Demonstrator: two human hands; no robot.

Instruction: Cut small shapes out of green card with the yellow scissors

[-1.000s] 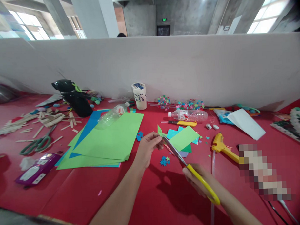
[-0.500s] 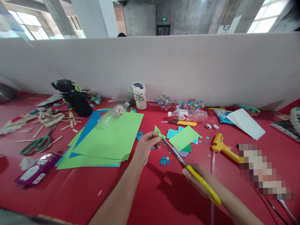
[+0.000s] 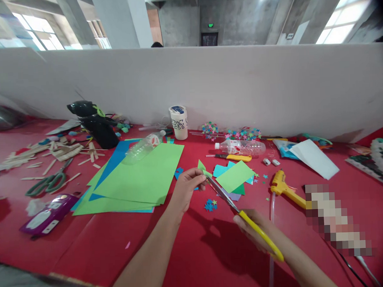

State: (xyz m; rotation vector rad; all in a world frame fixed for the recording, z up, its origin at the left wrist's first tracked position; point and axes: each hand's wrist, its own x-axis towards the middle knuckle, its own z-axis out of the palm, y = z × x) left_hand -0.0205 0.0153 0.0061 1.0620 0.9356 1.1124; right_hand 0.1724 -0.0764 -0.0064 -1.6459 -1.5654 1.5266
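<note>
Evidently the small green paper piece (image 3: 201, 165) is light and thin, and I would expect it to bend readily, crease under a hard squeeze and tear at a narrow part, so a gentle pinch near one edge, clear of the blades, should suit it best. It is at the fingertips of the left hand (image 3: 189, 184), whose thumb and fingers are closed on it above the red bench (image 3: 189, 260), just left of a green paper strip (image 3: 236, 176). The right hand (image 3: 252, 230) is curled around the yellow handle of the scissors (image 3: 246, 219), which look rigid and are best held by that handle; their tips reach the left fingertips. Whether paper sits between the blades is too small to tell, and most of the right fingers are hidden behind the handle. The piece's lower part is covered by the left fingers, both forearms are cut off below, and pixelation masks an item (image 3: 338, 222) beside the glue gun (image 3: 282, 186).
</note>
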